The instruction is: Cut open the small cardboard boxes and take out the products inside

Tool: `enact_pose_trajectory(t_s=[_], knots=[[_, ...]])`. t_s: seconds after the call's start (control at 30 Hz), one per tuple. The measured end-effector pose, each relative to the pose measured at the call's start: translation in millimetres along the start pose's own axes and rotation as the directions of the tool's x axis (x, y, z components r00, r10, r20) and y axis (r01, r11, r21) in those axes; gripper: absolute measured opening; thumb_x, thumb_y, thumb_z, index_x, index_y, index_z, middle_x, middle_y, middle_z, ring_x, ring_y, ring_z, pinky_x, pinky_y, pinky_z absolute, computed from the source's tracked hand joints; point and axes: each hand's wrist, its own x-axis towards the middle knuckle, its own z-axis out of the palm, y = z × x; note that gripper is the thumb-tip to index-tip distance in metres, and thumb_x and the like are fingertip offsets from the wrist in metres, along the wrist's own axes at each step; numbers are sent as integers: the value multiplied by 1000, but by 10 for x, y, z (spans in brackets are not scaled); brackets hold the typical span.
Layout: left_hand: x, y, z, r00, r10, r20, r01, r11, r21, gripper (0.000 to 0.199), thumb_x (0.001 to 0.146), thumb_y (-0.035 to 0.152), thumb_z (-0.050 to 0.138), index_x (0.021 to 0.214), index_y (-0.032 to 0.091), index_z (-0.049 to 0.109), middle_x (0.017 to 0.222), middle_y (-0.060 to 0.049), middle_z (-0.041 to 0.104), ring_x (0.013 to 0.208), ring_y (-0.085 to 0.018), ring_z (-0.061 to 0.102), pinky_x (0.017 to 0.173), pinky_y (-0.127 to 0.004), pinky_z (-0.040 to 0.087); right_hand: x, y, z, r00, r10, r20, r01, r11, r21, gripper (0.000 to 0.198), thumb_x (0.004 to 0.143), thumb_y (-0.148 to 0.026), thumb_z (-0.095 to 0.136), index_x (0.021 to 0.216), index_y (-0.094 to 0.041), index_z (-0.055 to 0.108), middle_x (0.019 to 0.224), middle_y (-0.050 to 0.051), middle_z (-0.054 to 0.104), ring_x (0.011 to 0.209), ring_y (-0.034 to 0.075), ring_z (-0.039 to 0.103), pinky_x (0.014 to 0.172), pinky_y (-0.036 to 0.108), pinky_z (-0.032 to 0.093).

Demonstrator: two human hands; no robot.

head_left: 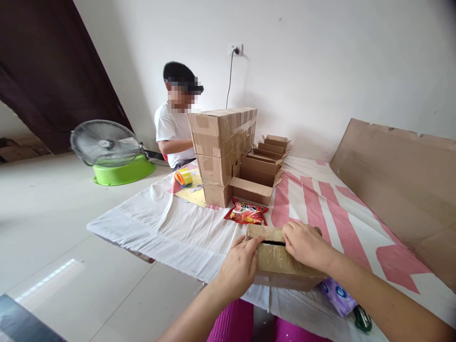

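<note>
A small cardboard box (pixel 272 261) rests near the table's front edge. Its two top flaps almost meet, with a narrow dark gap between them. My left hand (pixel 240 266) grips the box at the left end of the gap, fingers bent and pressed to the flap edge. At the right end, my right hand (pixel 308 244) has its fingers curled over the flap edge. Just beyond the box lies a red snack packet (pixel 247 212). A purple packet (pixel 338 297) and a dark green object (pixel 362 318) lie below my right forearm. What is inside the box cannot be seen.
A stack of taped boxes (pixel 221 152) stands mid-table, with open boxes (pixel 258 178) in a row beside it. Behind the stack sits a person (pixel 173 126) in a white shirt. A large cardboard sheet (pixel 395 185) leans at right; a fan (pixel 107 142) stands left.
</note>
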Motion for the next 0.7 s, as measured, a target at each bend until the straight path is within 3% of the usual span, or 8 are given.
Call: enact_pose_trajectory(t_s=[0.2,0.3,0.53,0.7], knots=[[-22,17,-10,1000,-3,-4,3,1000,0,42,92,10,34,129,19,51,109,-10,72,103,-22,68,107,-51,43,-45,112,-83,999,5,48,-20,949,314,25,95,-21,45,81,-23,66,86,-1,68,83,15,62,74,27,41],[-26,21,-7,1000,4,-16,-4,1000,7,42,91,10,36,128,19,52,108,-10,72,103,-23,68,107,-51,44,-40,133,-113,998,-4,59,-18,934,358,20,92,-22,53,83,-26,70,87,-1,68,85,16,61,75,27,43],[-27,35,-15,1000,2,-22,-1,1000,13,41,92,10,35,128,19,53,104,-9,73,98,-22,70,105,-50,45,-18,48,-88,995,-97,-13,98,979,179,19,92,-18,51,79,-20,65,88,3,66,87,18,60,77,30,42],[-20,39,-20,1000,16,-14,-16,1000,6,43,90,8,36,128,18,52,109,-10,72,102,-22,68,105,-51,44,20,-5,-105,994,-98,40,97,995,29,18,92,-16,44,85,-16,61,88,8,66,82,20,60,73,32,39]])
